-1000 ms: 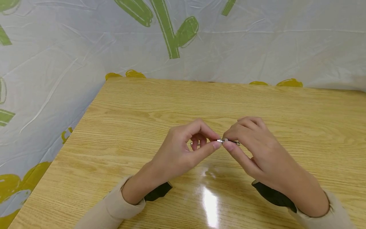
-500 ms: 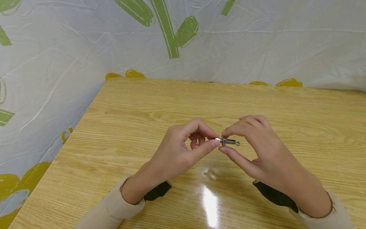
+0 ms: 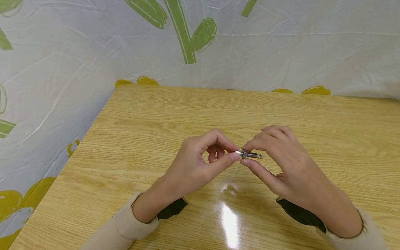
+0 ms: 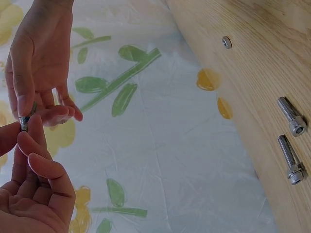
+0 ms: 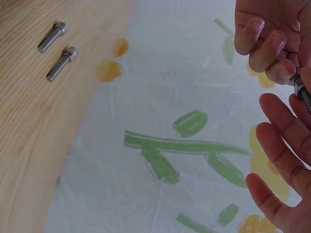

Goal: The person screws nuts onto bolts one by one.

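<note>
A steel bolt (image 3: 251, 155) lies level between the two hands above the table, its thread pointing right. My left hand (image 3: 200, 166) pinches the bolt's left end between thumb and forefinger, so its head is mostly hidden. A hex nut (image 3: 245, 154) is on the thread, close to the left fingertips. My right hand (image 3: 287, 166) holds the thumb and forefinger at the nut's lower and upper sides; its other fingers are loosely bent. In the right wrist view the bolt (image 5: 307, 99) shows partly at the right edge.
On the wooden table (image 3: 156, 121) lies a loose nut (image 4: 227, 42). Two more bolts (image 4: 291, 116) rest there, at least one with a nut near its head; the left hand mostly hides them in the head view. A flower-patterned sheet (image 3: 93, 41) hangs behind.
A second ago the right thumb and forefinger covered the nut and thread. They have spread apart, exposing both, and now sit around the nut. The left hand has barely moved.
</note>
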`<state>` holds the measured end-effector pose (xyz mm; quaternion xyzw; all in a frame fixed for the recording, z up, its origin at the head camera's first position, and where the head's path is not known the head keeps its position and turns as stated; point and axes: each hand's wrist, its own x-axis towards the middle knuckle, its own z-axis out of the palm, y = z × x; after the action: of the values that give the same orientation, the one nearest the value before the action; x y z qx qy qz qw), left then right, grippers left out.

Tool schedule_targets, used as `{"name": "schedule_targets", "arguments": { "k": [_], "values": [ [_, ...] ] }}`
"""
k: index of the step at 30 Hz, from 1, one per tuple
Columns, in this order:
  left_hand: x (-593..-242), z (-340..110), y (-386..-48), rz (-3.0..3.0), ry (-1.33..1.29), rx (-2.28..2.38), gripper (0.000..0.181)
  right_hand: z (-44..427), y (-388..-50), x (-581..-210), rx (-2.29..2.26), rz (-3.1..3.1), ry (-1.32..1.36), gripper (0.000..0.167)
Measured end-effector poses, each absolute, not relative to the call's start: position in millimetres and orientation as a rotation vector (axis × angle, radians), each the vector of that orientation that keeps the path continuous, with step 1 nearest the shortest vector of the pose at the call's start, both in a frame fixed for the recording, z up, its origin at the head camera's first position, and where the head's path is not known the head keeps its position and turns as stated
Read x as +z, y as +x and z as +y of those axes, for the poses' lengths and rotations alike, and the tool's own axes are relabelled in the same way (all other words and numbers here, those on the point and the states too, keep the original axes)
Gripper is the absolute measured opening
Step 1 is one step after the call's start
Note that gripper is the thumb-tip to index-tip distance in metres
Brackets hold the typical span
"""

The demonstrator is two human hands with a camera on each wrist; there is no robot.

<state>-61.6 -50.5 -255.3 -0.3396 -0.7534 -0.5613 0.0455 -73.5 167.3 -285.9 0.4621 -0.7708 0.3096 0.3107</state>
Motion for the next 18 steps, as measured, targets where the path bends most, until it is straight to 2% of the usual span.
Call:
{"name": "schedule_targets", "arguments": {
  "k": [11,18],
  "values": [
    [-256.5,-49.3,-61.5,-2.295,-1.049,-1.716,0.005,166.4,-74.5,-289.8,0.782,-2.08,1.235,0.013],
    [-256.9,-47.1,-60.3,-2.302,-1.061,-1.71,0.005,164.6,-74.1,-288.3,0.744,-2.076,1.231,0.023]
  ]
}}
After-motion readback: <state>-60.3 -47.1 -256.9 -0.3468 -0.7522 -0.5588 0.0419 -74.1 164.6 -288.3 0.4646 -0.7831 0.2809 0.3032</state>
